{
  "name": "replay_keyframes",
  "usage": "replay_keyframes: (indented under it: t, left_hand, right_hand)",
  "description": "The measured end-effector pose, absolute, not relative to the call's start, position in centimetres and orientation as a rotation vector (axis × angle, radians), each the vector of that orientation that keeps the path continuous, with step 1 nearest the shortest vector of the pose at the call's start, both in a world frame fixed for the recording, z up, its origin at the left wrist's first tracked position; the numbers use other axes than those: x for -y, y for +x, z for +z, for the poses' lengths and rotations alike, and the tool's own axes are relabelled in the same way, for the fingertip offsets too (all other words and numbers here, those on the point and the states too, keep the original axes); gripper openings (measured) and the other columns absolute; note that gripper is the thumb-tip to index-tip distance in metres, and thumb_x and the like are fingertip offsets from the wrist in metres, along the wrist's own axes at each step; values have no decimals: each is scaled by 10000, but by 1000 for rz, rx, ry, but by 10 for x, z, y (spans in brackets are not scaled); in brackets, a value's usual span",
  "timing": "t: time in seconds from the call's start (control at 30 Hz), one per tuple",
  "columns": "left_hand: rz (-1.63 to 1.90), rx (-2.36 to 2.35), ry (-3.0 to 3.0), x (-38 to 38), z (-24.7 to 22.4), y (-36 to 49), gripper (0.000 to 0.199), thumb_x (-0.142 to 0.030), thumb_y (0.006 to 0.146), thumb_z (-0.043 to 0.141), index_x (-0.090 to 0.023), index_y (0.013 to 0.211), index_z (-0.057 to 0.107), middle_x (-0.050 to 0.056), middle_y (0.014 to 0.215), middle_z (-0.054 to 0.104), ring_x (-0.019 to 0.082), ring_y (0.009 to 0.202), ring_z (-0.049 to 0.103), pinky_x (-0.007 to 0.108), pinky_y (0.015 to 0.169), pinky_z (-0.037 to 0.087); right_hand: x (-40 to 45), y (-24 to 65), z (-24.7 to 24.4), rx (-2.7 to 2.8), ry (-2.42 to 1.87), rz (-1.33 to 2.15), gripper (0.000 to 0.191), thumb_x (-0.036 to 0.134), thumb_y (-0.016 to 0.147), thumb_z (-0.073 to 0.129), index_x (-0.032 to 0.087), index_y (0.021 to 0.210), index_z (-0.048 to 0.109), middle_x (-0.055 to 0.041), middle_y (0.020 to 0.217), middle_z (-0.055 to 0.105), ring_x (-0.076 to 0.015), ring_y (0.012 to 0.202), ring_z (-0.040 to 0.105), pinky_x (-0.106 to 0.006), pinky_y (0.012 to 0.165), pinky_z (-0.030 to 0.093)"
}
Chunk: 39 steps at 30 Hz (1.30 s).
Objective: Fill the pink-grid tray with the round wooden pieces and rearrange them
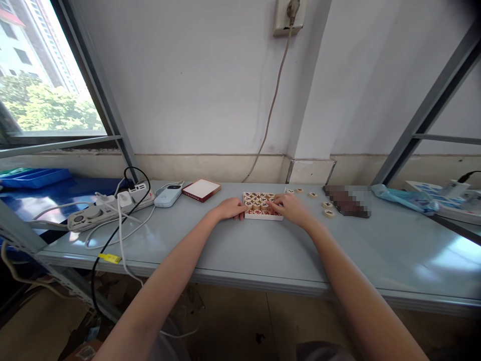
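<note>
A shallow white box (263,217) sits on the grey table, holding rows of round wooden pieces with red or dark characters. My left hand (230,208) is at the box's left side, its fingers against the edge, closed around what looks like the rim. Over the right part of the box, my right hand (288,207) reaches in with its fingertips on the pieces; whether it grips one is too small to tell. Several loose round pieces (313,194) lie to the right of the box. A square red-edged lid (202,190) with a pale top rests to the left.
A power strip (93,215) with tangled cables and a light-blue power bank (169,196) occupy the left. A dark, pixelated flat object (347,201) lies right of the loose pieces, with a blue plastic bag (406,198) beyond it. Metal posts frame both sides.
</note>
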State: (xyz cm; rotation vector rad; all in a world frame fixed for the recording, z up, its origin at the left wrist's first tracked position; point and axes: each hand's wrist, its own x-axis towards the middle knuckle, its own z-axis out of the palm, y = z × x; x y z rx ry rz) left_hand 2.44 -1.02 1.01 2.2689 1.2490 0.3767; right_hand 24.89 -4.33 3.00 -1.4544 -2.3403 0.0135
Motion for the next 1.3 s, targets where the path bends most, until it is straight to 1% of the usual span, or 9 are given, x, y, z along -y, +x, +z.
replay_keyframes:
  t: [0.23,0.33,0.4,0.5,0.57,0.67,0.83,1.13,1.3]
  left_hand:
    - [373,-1252,2258,10,10,24,498,-511,798,393,-144,537,607,18,467,522,110,444,444,250,521,327]
    - [385,-1243,2256,11,10,24,485,-499,795,396,-146,537,605,17,470,525,113,449,452,250,516,325]
    - [381,-1233,2253,11,11,23,469,-480,794,398,-147,538,606,16,480,534,112,461,464,244,522,332]
    - [373,-1235,2250,13,12,23,451,-453,794,394,-149,541,610,13,482,533,110,470,464,237,516,330]
    - [368,-1246,2251,13,12,23,433,-424,794,390,-150,540,610,10,475,525,108,464,454,235,500,319]
    - [362,-1254,2260,12,12,24,404,-383,785,394,-151,531,606,6,472,521,106,457,450,234,491,314]
    - [366,-1243,2266,11,10,24,402,-376,784,388,-153,527,602,5,468,522,108,457,460,233,495,323]
    - [361,-1247,2262,14,14,24,425,-403,791,387,-148,525,599,10,464,512,107,459,443,235,493,313]
    - [366,-1252,2248,15,14,24,441,-433,794,389,-149,528,597,11,469,515,108,463,446,236,496,317]
  right_hand:
    - [40,250,28,2331,-1468,13,502,437,887,308,217,581,640,-34,744,656,-157,656,545,-271,638,345]
    - [36,254,26,2183,-1604,-181,480,401,889,308,216,614,655,-42,800,659,-170,719,550,-300,712,350]
    - [31,262,21,1981,-1742,-384,431,373,887,311,212,728,677,-71,904,649,-211,853,543,-349,785,341]
    - [18,279,4,1737,-1952,-540,372,343,873,338,190,1081,606,-130,1163,560,-274,1075,456,-437,862,327]
    - [8,290,-8,1767,-2067,-510,447,350,870,331,174,1257,467,-141,1341,425,-291,1202,354,-498,913,303]
    - [-3,300,-21,1923,-2183,-334,498,369,894,240,191,1348,341,-99,1450,285,-271,1313,211,-555,970,244]
    - [-7,298,-20,2024,-2090,-272,433,344,887,282,167,1253,432,-131,1340,452,-253,1232,365,-550,996,191]
    - [4,289,-8,1988,-1938,-494,228,305,851,386,169,866,568,-105,1003,642,-250,1011,511,-470,904,254]
    - [7,285,-3,1968,-1950,-426,275,309,829,430,168,1032,552,-101,946,659,-249,976,536,-438,864,275]
